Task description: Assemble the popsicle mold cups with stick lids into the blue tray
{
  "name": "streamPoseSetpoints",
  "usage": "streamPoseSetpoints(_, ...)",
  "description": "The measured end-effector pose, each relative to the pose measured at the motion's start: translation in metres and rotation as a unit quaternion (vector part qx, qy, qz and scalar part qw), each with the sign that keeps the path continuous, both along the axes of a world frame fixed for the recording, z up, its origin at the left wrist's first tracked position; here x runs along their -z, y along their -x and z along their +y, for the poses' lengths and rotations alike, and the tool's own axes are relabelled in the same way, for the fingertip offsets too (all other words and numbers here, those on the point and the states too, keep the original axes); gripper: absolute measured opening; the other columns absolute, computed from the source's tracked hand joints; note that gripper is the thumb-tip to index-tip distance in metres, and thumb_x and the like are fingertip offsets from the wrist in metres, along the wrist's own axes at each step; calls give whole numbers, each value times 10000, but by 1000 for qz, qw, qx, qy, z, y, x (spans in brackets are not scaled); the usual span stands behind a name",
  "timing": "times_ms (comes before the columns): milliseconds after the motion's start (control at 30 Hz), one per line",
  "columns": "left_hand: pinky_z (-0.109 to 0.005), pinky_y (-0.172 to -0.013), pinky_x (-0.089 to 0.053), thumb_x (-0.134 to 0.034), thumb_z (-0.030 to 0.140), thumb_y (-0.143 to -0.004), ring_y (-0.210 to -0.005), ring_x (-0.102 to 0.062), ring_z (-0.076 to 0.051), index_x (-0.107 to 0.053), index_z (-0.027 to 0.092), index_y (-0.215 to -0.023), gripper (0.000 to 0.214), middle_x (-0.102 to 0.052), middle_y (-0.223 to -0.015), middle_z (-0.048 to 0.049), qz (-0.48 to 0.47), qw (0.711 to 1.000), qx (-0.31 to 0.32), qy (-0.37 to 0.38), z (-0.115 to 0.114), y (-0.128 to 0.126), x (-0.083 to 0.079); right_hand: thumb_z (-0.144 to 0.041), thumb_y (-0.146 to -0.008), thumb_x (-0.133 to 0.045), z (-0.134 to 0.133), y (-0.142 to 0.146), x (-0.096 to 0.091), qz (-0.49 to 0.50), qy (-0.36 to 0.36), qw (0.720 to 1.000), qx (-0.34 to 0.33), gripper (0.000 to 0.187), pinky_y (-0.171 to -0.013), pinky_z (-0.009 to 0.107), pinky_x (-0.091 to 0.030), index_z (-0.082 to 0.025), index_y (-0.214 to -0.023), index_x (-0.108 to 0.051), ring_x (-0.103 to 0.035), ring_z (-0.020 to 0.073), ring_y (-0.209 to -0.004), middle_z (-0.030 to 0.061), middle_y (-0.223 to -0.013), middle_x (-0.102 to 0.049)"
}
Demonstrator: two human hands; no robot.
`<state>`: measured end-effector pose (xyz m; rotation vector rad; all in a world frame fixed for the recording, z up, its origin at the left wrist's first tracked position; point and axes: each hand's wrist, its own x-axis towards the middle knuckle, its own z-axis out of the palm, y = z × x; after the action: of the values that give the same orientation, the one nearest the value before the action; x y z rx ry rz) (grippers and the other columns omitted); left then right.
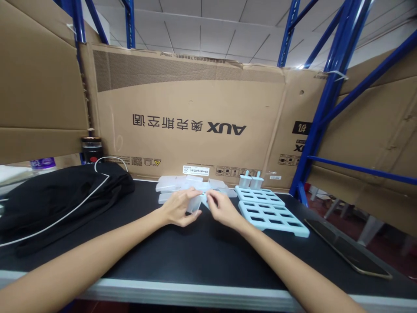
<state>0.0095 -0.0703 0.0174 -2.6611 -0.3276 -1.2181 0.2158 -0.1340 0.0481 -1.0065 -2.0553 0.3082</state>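
My left hand (pixel 178 208) is closed around a small translucent plastic cup (pixel 194 204), pinching it between thumb and fingers above the black table. My right hand (pixel 220 208) meets it from the right, fingers curled and pinching a small pale piece that I cannot make out. Just behind both hands lies a pile of translucent plastic cups (pixel 182 183). To the right of my right hand sit two light blue grid trays (pixel 272 215), one behind the other. Two assembled pale pieces (pixel 250 180) stand upright at the far tray's back edge.
A black cloth bundle (pixel 61 195) with a white cable (pixel 78 202) fills the left of the table. A dark jar (pixel 91 150) stands behind it. A phone (pixel 347 253) lies at the right edge. A large cardboard sheet (pixel 195 121) and blue rack posts (pixel 329 95) close the back.
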Motion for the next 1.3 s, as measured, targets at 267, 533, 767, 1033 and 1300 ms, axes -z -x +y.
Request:
streamPoseSetpoints(267, -344, -697, -511, -596, 730, -769, -818, -658, -239, -220, 224, -1441, 921, -593, -1136, -128, 7, 998, -52, 38, 5, 1, 9, -570, -820, -650, -2, 19, 20, 315, 261, 904, -124, 411, -536, 272, -469, -244, -958, -441, -546, 118, -526, -61, -683, -554)
streamPoseSetpoints(533, -259, -599, -448, -468, 815, -781, -665, -576, -154, -506, 239, -1289, 769, -590, -1035, -73, 101, 989, -100, 41, -1, 0, 1, -618, -884, -518, -2, 25, 33, 277, 237, 928, -81, 411, -373, 175, -278, -263, -927, -316, -472, 106, -355, -125, -469, -515)
streamPoseSetpoints(767, -263, -586, -431, -453, 764, -827, -745, -613, -198, -538, 198, -1216, 692, -624, -1044, -91, 117, 983, -134, 39, -5, -4, 0, -452, -917, -498, 3, 35, 45, 292, 122, 949, 13, 280, -420, 215, -307, -268, -863, -295, -431, 107, -420, -110, -525, -416)
streamPoseSetpoints(1033, -288, -602, -444, -408, 521, -923, -807, -628, -222, -483, 196, -1301, 504, -626, -1083, -90, 127, 978, -158, 54, -7, -6, -1, -334, -921, -483, 4, 23, 31, 225, 145, 963, 3, 142, -508, 235, -386, -249, -979, -386, -492, 105, -507, -78, -632, -542)
streamPoseSetpoints(1300, -278, -583, -426, -436, 472, -916, -820, -633, -223, -502, 228, -1259, 427, -621, -1074, -67, 170, 958, -213, 94, -16, -11, -11, -497, -742, -756, 1, 20, 16, 290, 276, 916, -20, 524, -586, 251, -463, -218, -1039, -426, -580, 115, -620, -65, -692, -573)
